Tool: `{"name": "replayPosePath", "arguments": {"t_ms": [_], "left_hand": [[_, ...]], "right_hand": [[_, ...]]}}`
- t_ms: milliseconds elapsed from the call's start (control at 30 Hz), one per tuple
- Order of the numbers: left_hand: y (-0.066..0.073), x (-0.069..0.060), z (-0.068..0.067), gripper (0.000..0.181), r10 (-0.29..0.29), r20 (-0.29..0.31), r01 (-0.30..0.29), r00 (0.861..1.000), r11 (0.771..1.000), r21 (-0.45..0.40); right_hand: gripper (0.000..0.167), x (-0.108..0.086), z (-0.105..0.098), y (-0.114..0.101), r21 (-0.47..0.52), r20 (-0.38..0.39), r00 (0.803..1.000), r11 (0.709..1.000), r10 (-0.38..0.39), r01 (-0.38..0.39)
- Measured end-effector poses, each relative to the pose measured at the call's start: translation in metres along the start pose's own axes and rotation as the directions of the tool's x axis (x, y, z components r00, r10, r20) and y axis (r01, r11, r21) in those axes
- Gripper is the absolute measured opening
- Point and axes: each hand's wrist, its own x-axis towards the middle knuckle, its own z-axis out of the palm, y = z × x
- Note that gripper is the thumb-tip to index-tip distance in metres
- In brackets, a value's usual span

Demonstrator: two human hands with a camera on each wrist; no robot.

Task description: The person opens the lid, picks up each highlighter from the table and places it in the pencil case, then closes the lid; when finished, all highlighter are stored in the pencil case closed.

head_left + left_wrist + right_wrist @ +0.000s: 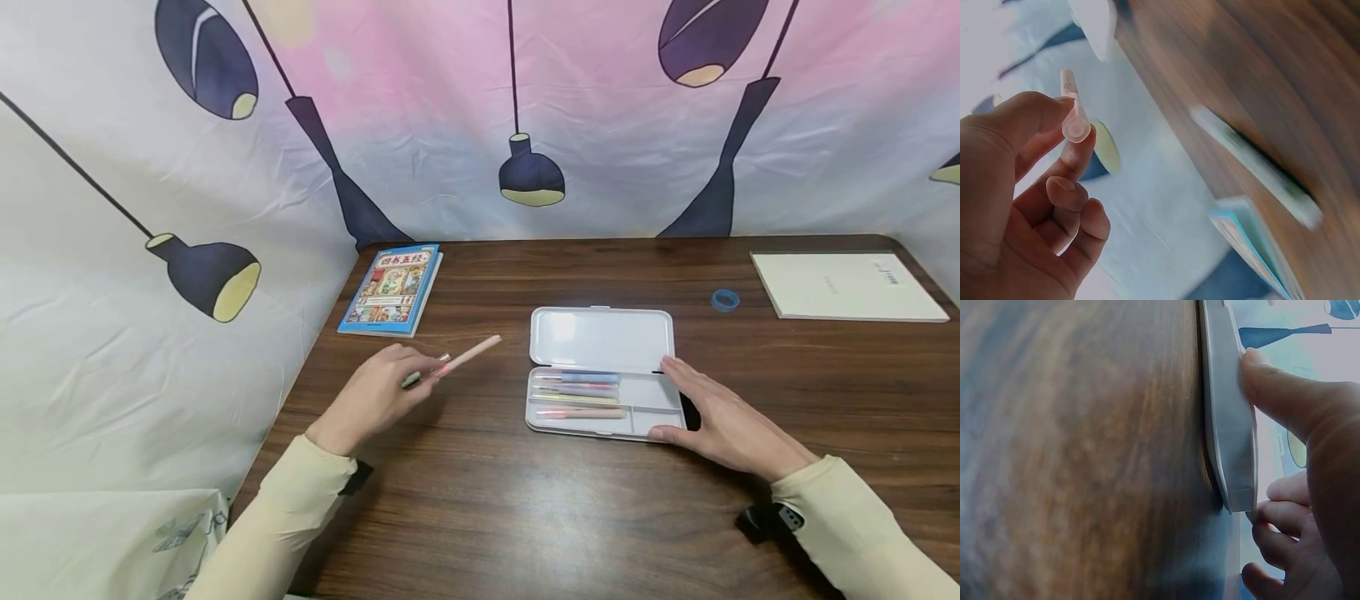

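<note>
My left hand point(382, 392) pinches a pale pink pen point(474, 351) between thumb and fingertips, above the table left of the case. In the left wrist view the pen point(1076, 125) is seen end-on. Another pen point(1257, 165), whitish and dark green, lies on the table below that hand, mostly hidden by it in the head view. A white pencil case point(651, 423) lies with its lid point(602, 337) folded back; several pens point(577, 398) lie in its left part. My right hand point(720, 421) holds the case's right end, thumb at the front edge point(1238, 425), fingers towards the hinge.
A blue-covered book point(392, 287) lies at the table's back left. Behind the case to the right sits a roll of blue tape point(725, 300). A white book or pad point(847, 287) lies at the back right. A printed cloth point(457, 167) hangs along the table's far edge.
</note>
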Motion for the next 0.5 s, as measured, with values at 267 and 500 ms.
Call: {"name": "replayPosePath", "arguments": {"t_ms": [267, 500], "left_hand": [[0.041, 0.038, 0.022, 0.016, 0.133, 0.037, -0.132, 0.99, 0.991, -0.025], [0.072, 0.065, 0.044, 0.016, 0.313, 0.065, -0.309, 0.947, 0.949, -0.068]], "right_hand": [[0.101, 0.0, 0.002, 0.001, -0.005, -0.003, 1.0, 1.0, 0.006, -0.006], [0.101, 0.0, 0.003, 0.001, -0.005, -0.015, 1.0, 1.0, 0.01, -0.01]]}}
